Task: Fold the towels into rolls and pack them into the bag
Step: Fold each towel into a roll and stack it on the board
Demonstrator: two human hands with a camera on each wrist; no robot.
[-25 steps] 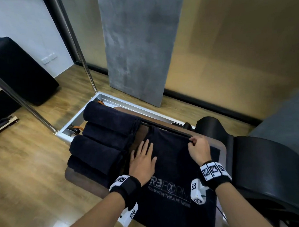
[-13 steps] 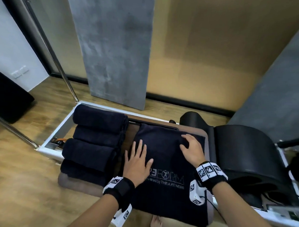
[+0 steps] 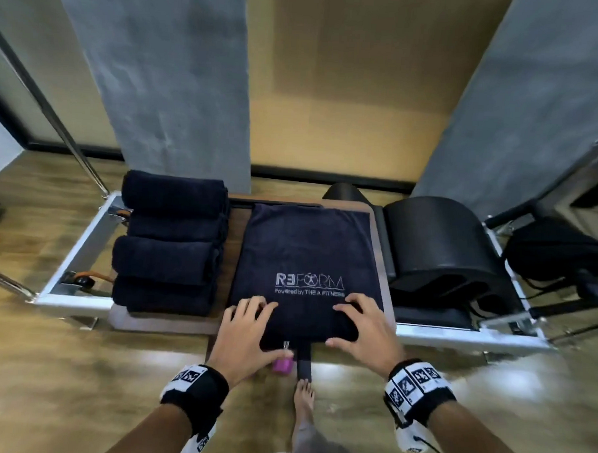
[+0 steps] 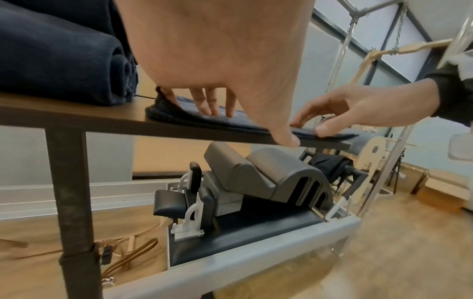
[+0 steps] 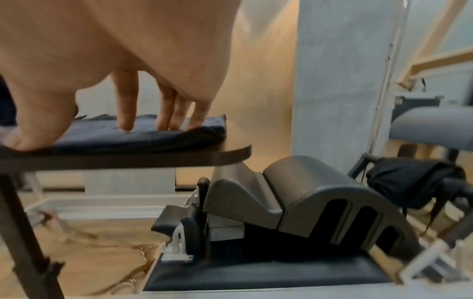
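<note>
Pinning the folded towel (image 3: 306, 254) at its near edge on the table (image 3: 170, 320); left hand (image 3: 243, 333), right hand (image 3: 365, 326) spread, gripping nothing; I'd roll tight, edges even; four rolls (image 3: 168, 244) just left.

Likely a Pilates studio, reformer frame (image 3: 80, 251), padded arc barrel (image 3: 440, 246), REFORM-branded towel (image 3: 307, 247), wood floor (image 3: 20, 368)

black wristbands (image 3: 194, 389) with white square-patterned marker tags on both bare forearms.
</note>
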